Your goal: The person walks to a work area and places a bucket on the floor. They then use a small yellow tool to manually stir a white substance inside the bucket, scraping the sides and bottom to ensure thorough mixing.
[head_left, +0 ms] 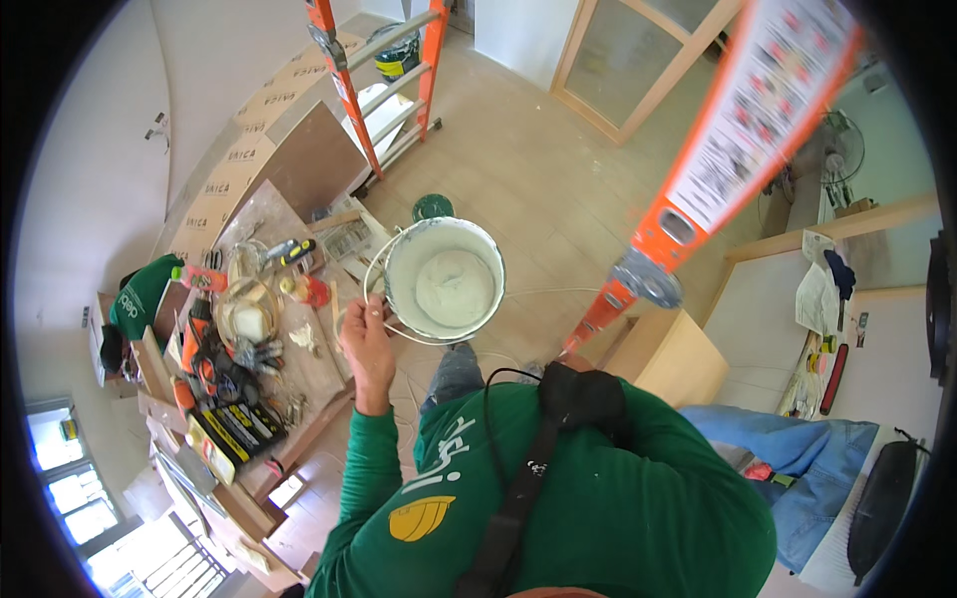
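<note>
My left hand (369, 344) is closed on the thin wire handle of a bucket (401, 249). Whitish paste or paint (454, 287) lies in its bottom, and pale smears coat the inner wall. The bucket hangs upright in front of me, just above my leg (454, 377). On the right, my green sleeve bends in across my body, but my right hand does not show. Close to that arm stands an orange ladder (688, 199) with a metal hinge, rising toward the upper right. Whether my right hand touches the ladder is hidden.
A cluttered workbench (317, 349) on the left holds tools, bottles, a cord and a black-and-yellow box (237, 429). A second orange ladder (427, 75) stands ahead. Beyond the bucket sits a dark green container (433, 206). Jeans (827, 468) lie at the right, and a cable crosses the floor.
</note>
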`<state>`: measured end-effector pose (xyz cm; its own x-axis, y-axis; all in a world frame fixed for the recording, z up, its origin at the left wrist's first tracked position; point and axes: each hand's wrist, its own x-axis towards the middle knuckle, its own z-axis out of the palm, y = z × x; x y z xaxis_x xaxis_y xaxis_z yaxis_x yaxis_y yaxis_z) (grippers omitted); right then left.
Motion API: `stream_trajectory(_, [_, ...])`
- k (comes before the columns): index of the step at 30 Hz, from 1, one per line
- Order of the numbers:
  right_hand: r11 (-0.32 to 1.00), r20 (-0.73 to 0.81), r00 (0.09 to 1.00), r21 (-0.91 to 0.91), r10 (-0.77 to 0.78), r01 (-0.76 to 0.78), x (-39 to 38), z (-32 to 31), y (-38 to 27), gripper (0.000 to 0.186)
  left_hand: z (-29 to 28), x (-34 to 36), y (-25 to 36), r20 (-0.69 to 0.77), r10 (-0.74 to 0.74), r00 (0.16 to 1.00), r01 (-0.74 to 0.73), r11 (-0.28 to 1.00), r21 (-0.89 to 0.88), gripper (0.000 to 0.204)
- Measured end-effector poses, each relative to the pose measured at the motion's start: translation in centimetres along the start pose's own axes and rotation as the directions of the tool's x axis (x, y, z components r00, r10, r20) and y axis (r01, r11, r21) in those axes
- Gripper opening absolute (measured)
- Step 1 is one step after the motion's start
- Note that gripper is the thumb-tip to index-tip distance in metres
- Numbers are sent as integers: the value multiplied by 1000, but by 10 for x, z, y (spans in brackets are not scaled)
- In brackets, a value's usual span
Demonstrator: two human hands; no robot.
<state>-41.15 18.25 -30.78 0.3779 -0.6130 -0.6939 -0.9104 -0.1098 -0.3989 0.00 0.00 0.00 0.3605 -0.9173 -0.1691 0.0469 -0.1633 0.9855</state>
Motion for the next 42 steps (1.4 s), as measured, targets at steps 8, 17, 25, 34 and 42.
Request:
stream_trajectory(8, [985,-193,979,170,72,-38,201,-181,-71,48,2,58,-23,16,-179,984,178,961,-212,19])
stream_trajectory(17, [885,-239,864,271,443,-379,282,-292,-18,53,21,129,-9,-93,-246,965,235,965,-120,21])
stream_trajectory(25, [806,222,890,378,399,-455,303,-276,118,62,92,251,-75,-187,-338,922,359,929,91,15])
stream_trajectory(34, [-299,552,782,828,289,-474,354,-376,145,71,305,461,-77,148,-380,913,312,885,346,19])
stream_trajectory(42, [-217,-30,816,958,577,189,362,-523,237,72,545,554,-14,711,-164,684,-369,762,532,25])
